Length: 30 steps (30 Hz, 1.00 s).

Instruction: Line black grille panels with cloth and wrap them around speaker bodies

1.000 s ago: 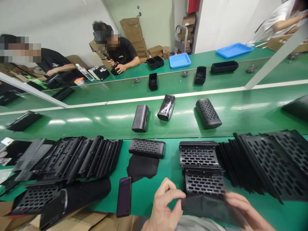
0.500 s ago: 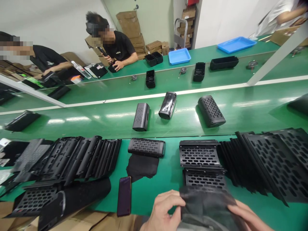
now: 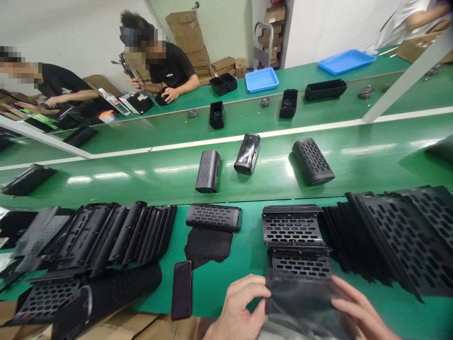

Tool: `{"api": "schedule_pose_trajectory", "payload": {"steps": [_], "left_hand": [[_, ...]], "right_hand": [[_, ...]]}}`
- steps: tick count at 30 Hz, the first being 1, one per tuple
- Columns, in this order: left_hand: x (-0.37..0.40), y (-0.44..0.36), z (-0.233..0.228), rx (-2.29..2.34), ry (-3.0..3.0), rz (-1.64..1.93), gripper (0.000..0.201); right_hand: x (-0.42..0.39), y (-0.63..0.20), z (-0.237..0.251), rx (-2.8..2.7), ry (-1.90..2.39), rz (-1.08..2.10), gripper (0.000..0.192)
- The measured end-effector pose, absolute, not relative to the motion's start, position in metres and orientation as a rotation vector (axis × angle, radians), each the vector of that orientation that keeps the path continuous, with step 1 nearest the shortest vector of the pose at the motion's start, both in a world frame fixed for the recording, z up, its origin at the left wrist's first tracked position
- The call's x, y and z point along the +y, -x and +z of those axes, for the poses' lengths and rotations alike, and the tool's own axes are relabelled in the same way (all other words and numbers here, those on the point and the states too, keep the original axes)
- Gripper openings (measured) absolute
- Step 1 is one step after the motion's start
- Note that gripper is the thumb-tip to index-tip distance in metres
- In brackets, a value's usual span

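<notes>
At the bottom edge my left hand [image 3: 240, 307] pinches the left edge of a dark mesh cloth [image 3: 300, 302]. My right hand [image 3: 357, 311] lies on the cloth's right side. The cloth covers the near end of a black perforated grille panel [image 3: 300, 265] lying on the green bench. A second grille panel [image 3: 292, 226] lies just beyond it. A finished perforated cylinder [image 3: 214, 217] rests to the left, with a loose piece of black cloth [image 3: 208, 245] in front of it.
Stacks of black grille panels lie at right [image 3: 399, 236] and left [image 3: 106, 236]. A phone [image 3: 182, 289] and a black fabric roll [image 3: 116, 290] lie near the front edge. Three speaker bodies [image 3: 247, 153] ride the conveyor belt [image 3: 371, 160]. Other people work at the far bench, near blue trays [image 3: 262, 79].
Both hands have slid the mesh cloth forward over the near grille panel, and it now lies flatter. The speaker bodies on the belt have drifted slightly right.
</notes>
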State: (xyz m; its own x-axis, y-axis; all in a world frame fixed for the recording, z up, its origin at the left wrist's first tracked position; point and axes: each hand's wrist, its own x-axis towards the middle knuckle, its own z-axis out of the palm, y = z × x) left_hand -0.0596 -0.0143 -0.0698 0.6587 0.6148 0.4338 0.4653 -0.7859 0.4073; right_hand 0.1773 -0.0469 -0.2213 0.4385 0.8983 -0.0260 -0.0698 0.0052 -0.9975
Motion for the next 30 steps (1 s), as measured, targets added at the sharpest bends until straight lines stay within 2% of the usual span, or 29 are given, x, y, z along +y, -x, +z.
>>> {"api": "schedule_pose_trajectory", "payload": {"steps": [4, 7, 9, 15, 21, 27, 30], "left_hand": [[-0.014, 0.05, -0.069, 1.144, -2.343, 0.79, 0.006], [-0.002, 0.041, -0.081, 1.398, -2.043, 0.629, 0.025], [0.012, 0.036, -0.094, 1.558, -1.934, 0.516, 0.03], [0.049, 0.03, -0.129, 1.743, -1.959, 0.465, 0.023], [0.053, 0.037, -0.14, 1.783, -1.906, 0.503, 0.021], [0.057, 0.043, -0.152, 1.723, -1.848, 0.553, 0.018], [0.053, 0.046, -0.148, 1.685, -1.817, 0.593, 0.021]], "right_hand": [[-0.029, -0.179, -0.22, -0.831, 1.397, 0.902, 0.061], [-0.02, -0.184, -0.236, -0.825, 1.442, 0.95, 0.062], [-0.014, -0.188, -0.248, -0.838, 1.473, 0.991, 0.064], [0.006, -0.199, -0.272, -0.988, 1.596, 1.145, 0.082], [0.009, -0.196, -0.287, -1.05, 1.649, 1.079, 0.11], [0.007, -0.197, -0.296, -0.947, 1.627, 1.315, 0.11], [-0.002, -0.204, -0.284, -0.829, 1.572, 1.348, 0.119]]}}
